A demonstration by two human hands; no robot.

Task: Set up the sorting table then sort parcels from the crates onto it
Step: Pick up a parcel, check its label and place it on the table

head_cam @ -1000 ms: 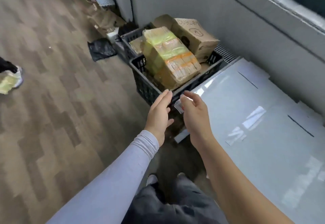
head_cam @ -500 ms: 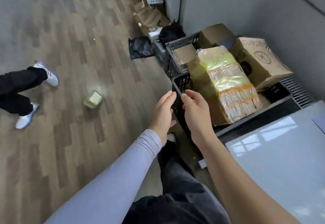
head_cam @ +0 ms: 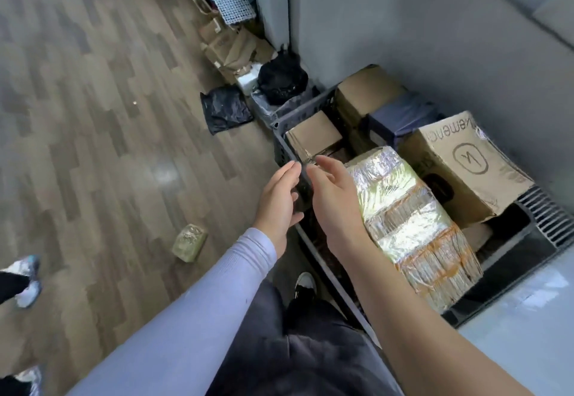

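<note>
while both hands hover open and empty, left hand (head_cam: pixel 278 201) and right hand (head_cam: pixel 334 198), the taped parcel (head_cam: pixel 410 225) filling the crate's (head_cam: pixel 281 144) near edge looks heavy, stiff and slick; grip under its ends.

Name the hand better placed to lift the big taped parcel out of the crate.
Right. The right hand is open beside the taped parcel in the crate; the left hand is farther away, outside the crate's rim.
</note>
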